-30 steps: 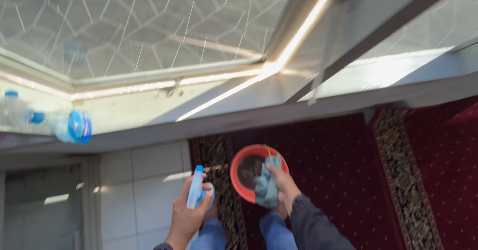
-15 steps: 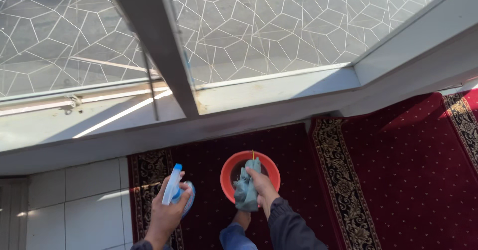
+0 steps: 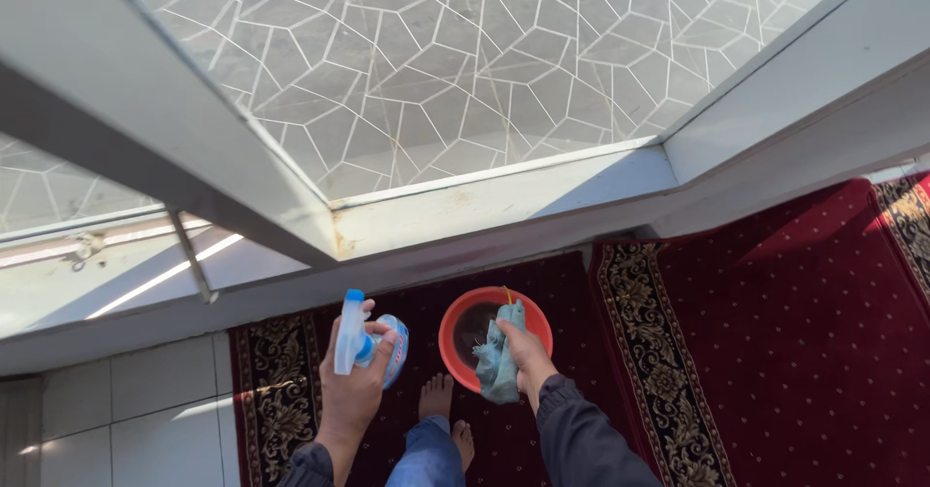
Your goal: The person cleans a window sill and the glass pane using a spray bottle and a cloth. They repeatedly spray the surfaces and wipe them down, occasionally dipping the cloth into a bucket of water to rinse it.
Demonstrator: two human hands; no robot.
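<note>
Your left hand (image 3: 351, 390) is wrapped around a blue spray bottle (image 3: 366, 340), nozzle up. Your right hand (image 3: 529, 356) pinches a teal cloth (image 3: 498, 356) over the orange basin (image 3: 467, 305) (on the red carpet (image 3: 775, 351)). Beyond lies the white window frame (image 3: 504, 196).

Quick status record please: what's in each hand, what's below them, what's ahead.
left hand: grips a blue-and-white spray bottle, nozzle up
right hand: holds a teal cloth over the basin
basin: round, red-orange, on the carpet
carpet: dark red, patterned border
feet: bare
ahead: open window frame, paved ground outside
</note>
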